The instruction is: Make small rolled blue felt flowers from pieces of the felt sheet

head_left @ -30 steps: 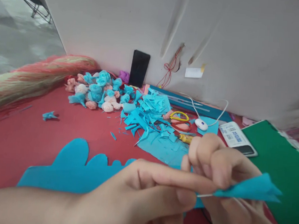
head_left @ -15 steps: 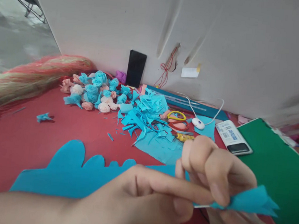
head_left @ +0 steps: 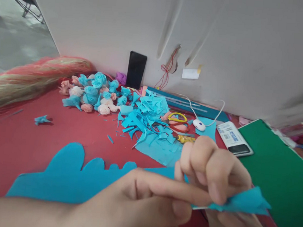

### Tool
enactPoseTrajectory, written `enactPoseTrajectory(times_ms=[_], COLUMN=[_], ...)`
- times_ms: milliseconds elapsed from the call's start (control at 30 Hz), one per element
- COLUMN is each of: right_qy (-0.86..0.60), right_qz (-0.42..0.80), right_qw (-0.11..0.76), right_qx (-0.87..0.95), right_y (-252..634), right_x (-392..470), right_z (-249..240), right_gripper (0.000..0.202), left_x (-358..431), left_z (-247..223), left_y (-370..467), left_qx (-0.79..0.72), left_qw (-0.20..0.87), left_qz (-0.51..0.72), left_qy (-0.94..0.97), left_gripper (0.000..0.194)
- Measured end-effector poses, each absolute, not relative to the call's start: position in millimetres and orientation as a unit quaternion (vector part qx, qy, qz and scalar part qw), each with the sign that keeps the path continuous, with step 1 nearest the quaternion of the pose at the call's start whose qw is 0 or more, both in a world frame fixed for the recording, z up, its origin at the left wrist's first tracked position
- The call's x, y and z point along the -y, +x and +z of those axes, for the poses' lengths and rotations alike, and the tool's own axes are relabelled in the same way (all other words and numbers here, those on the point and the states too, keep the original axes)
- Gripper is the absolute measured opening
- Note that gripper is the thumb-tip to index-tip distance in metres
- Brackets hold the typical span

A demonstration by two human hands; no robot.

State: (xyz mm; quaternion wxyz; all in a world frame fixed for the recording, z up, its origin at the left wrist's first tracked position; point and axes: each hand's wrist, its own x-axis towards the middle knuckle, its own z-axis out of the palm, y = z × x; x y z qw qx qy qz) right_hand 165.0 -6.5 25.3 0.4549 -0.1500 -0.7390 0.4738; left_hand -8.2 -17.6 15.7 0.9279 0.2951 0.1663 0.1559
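Observation:
My left hand (head_left: pixel 143 201) reaches in from the left, its thumb and index finger closed on a thin white stick (head_left: pixel 199 208). Only a short length of the stick shows. Blue crepe paper (head_left: pixel 248 201) is gathered round the stick's far end, with pointed tips facing right. My right hand (head_left: pixel 212 168) pinches the narrow base of this paper between thumb and fingertips, its other fingers curled. Below the hands lies a blue sheet with a scalloped edge (head_left: pixel 69 177).
Blue, pink and white paper flowers (head_left: pixel 92 92) are heaped at the back left. Blue paper scraps (head_left: pixel 151 110), yellow-and-red-handled scissors (head_left: pixel 177 121) and a white device with a dark screen (head_left: pixel 234 138) lie further right. A black phone (head_left: pixel 136 69) leans on the wall.
Both hands and the blue paper appear slightly further left in view, the paper more than the background. The paper's tips look turned a little. Both grips stay the same.

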Motion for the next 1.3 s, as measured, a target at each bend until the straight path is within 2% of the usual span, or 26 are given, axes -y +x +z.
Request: enactPoseTrajectory(times_ms=[67,233,367,467,600,800,1033,1167,1233,1300], right_qy=[-0.178,-0.279,-0.280,-0.299,-0.329,-0.342,-0.340,-0.341,-0.338,-0.349], right_qz=[0.478,0.481,0.478,0.480,0.533,0.548,0.542,0.523,0.512,0.504], right_qw=[0.479,0.575,0.584,0.588,0.601,0.607,0.622,0.624,0.624,0.607], right_qx=[0.714,0.600,0.594,0.578,0.496,0.463,0.452,0.471,0.484,0.506], right_y=[160.6,146.9,143.6,140.4,130.7,124.0,120.8,123.9,128.2,132.5], right_x=[9.8,20.5,15.6,14.1,22.2,30.9,31.3,31.2,32.0,34.1], right_z=[23.9,21.9,18.9,15.1,11.6,14.4,14.2,16.9,18.9,20.8], right_gripper=[0.006,0.013,0.017,0.011,0.002,0.003,0.006,0.004,0.007,0.009], left_x=[16.4,17.6,17.8,15.4,12.0,12.2,11.3,7.3,1.8,-5.5], left_z=[17.4,17.6,19.3,21.3,21.0,17.1,16.8,19.5,21.7,24.6], left_y=[-8.3,-5.7,-6.9,-7.6,-7.5,-14.5,-13.8,-12.2,-14.0,-16.4], left_qx=[-0.160,-0.146,-0.202,-0.235,-0.231,-0.243,-0.253,-0.220,-0.222,-0.264], left_qw=[0.921,0.876,0.796,0.731,0.686,0.537,0.531,0.567,0.539,0.483], left_qz=[0.173,0.246,0.301,0.352,0.397,0.449,0.426,0.430,0.466,0.504], left_qy=[0.309,0.387,0.485,0.535,0.564,0.672,0.687,0.667,0.666,0.666], left_gripper=[0.028,0.031,0.030,0.031,0.034,0.032,0.033,0.043,0.038,0.020])
